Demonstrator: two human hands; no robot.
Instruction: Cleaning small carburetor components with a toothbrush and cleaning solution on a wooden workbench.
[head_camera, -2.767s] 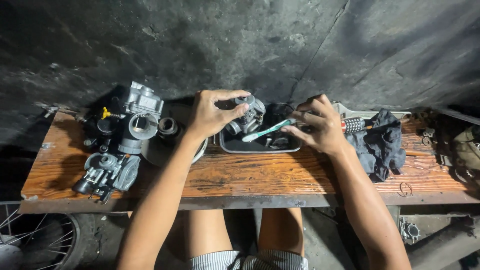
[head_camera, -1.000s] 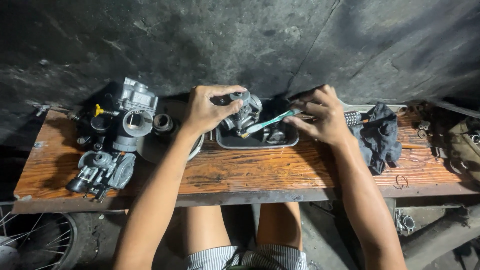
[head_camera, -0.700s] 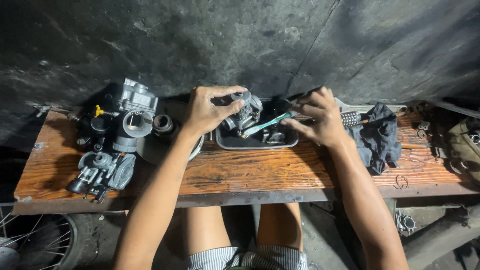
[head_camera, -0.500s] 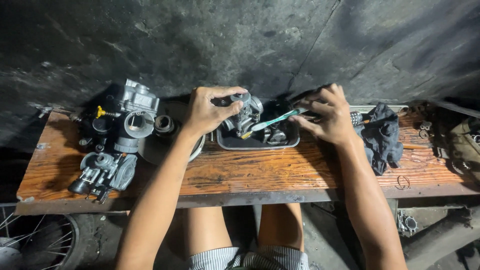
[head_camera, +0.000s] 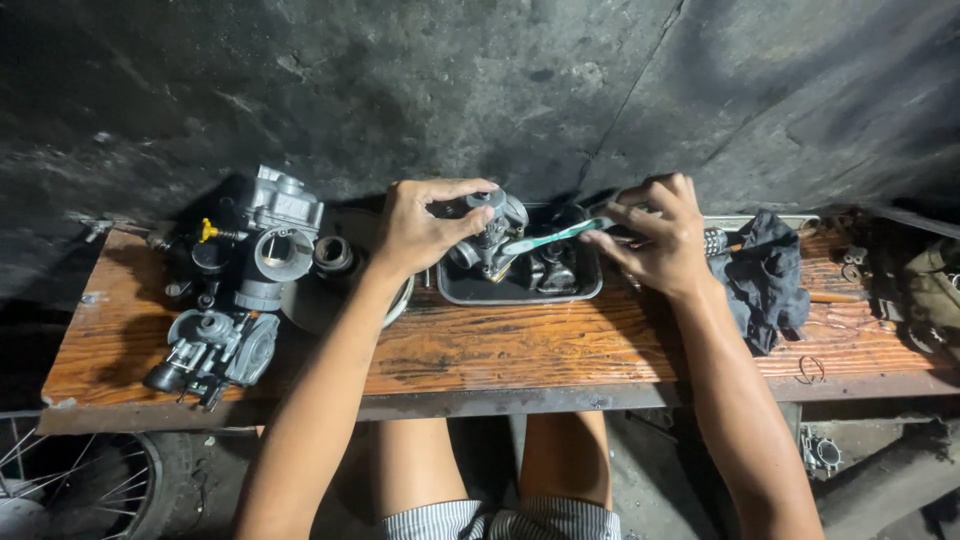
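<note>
My left hand (head_camera: 420, 225) grips a grey metal carburetor (head_camera: 490, 232) and holds it over a dark rectangular metal tray (head_camera: 520, 292) on the wooden bench (head_camera: 560, 345). My right hand (head_camera: 655, 235) holds a teal and white toothbrush (head_camera: 548, 237). Its bristle end rests against the carburetor body. More small dark parts lie in the tray under the brush.
At the left of the bench stand a second carburetor (head_camera: 275, 225), a rubber ring (head_camera: 333, 255) and another dismantled carburetor (head_camera: 215, 345). A dark rag (head_camera: 765, 280) lies at the right, with small tools behind it. A spoked wheel (head_camera: 80, 490) sits below left.
The right hand with the toothbrush has shifted slightly back and forth along the carburetor. The left hand keeps its grip on the carburetor over the tray.
</note>
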